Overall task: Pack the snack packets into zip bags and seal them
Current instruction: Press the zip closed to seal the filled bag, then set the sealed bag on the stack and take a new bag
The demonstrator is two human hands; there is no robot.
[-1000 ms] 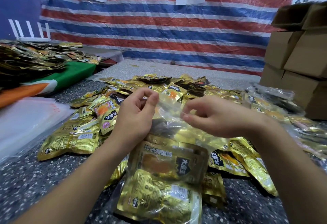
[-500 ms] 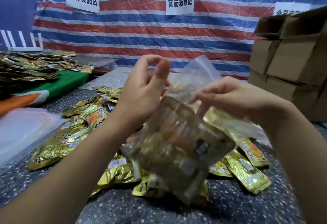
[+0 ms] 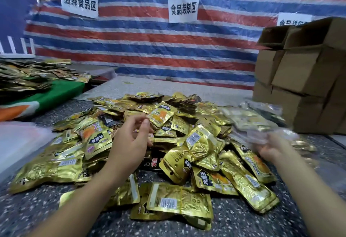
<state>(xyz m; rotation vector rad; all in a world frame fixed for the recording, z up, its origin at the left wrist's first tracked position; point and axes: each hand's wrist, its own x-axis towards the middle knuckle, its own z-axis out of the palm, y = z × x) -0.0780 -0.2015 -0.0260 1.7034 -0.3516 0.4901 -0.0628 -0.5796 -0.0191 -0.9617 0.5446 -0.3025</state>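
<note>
**Filled bag going right; left hand over the pile**

My right hand (image 3: 269,148) is out at the right edge, blurred; its fingers seem to grip a filled zip bag (image 3: 249,120), though I cannot tell exactly how. The bag is clear, soft film, with gold packets showing through. My left hand (image 3: 131,143) hovers over the packets (image 3: 189,139), fingers loosely curled and empty. The pile lies directly beneath and ahead of it, so the left is the nearer hand. Packets are flat, crinkled gold foil, long axes mixed. The counter (image 3: 243,218) is dark and speckled.
</note>
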